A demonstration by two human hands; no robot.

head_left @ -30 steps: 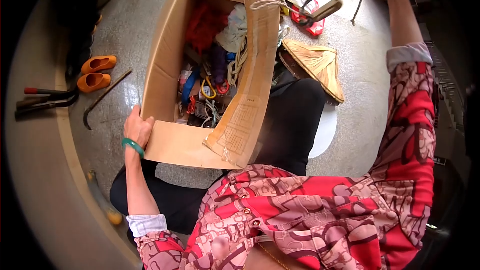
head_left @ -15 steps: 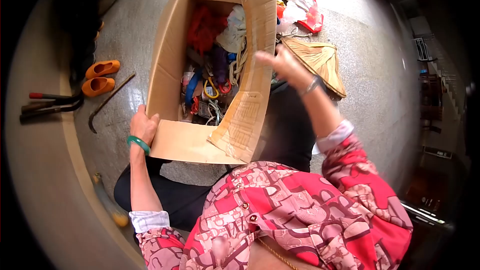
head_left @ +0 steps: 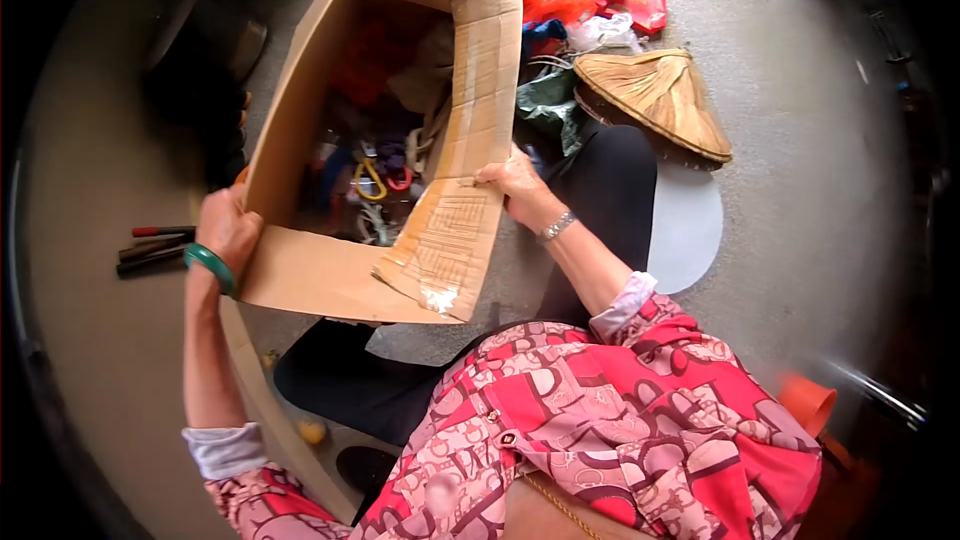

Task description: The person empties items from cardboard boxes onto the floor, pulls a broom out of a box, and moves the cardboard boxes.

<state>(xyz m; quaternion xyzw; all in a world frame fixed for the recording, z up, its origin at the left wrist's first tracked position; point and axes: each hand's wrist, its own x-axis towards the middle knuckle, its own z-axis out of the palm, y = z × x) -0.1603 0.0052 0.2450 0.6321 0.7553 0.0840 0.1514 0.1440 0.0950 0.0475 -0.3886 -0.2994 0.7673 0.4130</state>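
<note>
An open cardboard box stands in front of my body, tilted a little. My left hand, with a green bangle at the wrist, grips the box's near left corner. On the right side, my right hand pinches the edge of the long taped flap. Inside the box lie a yellow carabiner-like ring, a red ring, pale cords and dark red material in shadow.
A woven conical hat lies right of the box. Beyond it are a red bag, white plastic and a dark green bag. Dark-handled tools are at left. My black-trousered knee is beside the box.
My right hand, which held a hook-like object with cords a second ago, came down without it and took hold of the box flap. The box has shifted left in view.
</note>
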